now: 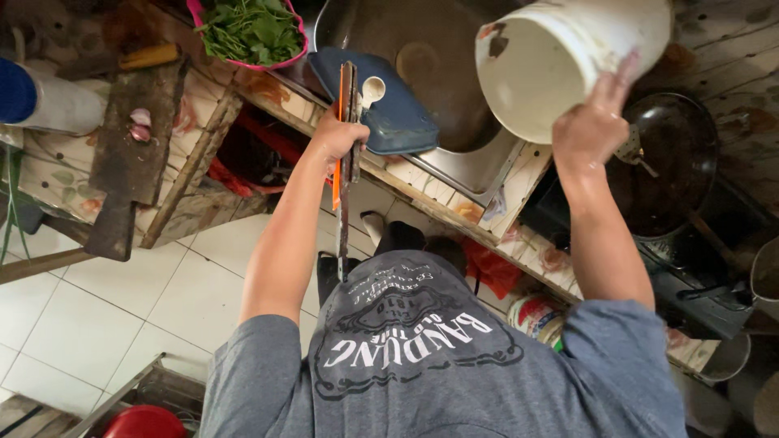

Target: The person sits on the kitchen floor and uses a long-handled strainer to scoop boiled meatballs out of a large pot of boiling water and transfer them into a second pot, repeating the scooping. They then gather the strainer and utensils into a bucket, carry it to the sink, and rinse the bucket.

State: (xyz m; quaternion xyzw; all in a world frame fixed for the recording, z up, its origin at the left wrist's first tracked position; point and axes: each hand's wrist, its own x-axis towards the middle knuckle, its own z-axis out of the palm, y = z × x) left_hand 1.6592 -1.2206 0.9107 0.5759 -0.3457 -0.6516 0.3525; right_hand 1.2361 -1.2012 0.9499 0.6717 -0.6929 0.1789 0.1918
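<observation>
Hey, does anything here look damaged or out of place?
The white bucket under the right hand has chipped, worn patches along its rim and is tipped over the metal sink. The left hand grips a long orange-edged tool.

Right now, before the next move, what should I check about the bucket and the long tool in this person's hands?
1. Right hand holds the white bucket at its rim: ok.
2. Bucket tilted with its mouth above the metal sink and counter edge: ok.
3. Left hand closed around the long flat tool with an orange strip: ok.
4. Tool's top end clear of the blue tray: cannot tell, they overlap in this view.
5. Bucket empty: cannot tell, only part of the inside shows.
6. Dark wok apart from the bucket: cannot tell.
</observation>
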